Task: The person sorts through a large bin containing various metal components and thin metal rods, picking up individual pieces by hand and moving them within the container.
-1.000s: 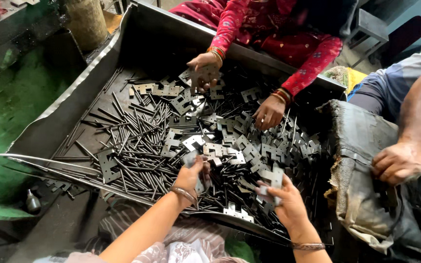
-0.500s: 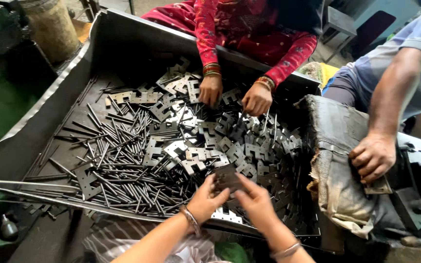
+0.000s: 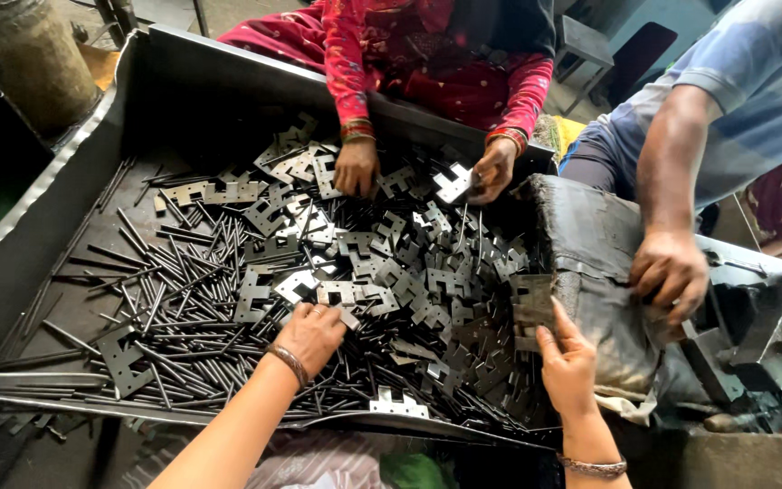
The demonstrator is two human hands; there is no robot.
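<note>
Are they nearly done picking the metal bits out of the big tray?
Not nearly. The right hand holds up a small stack of plates, so some are gathered. The left hand is down on the pile, fingers on a loose plate. Lots of plates and thin rods lie mixed across the tray.

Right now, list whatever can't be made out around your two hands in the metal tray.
- Left hand, head view: palm down on the metal plates; its own back hides any piece under the fingers.
- Right hand: holds a stack of plates; number too small to count.
- Tray: near corners cut off by the frame edge.
</note>
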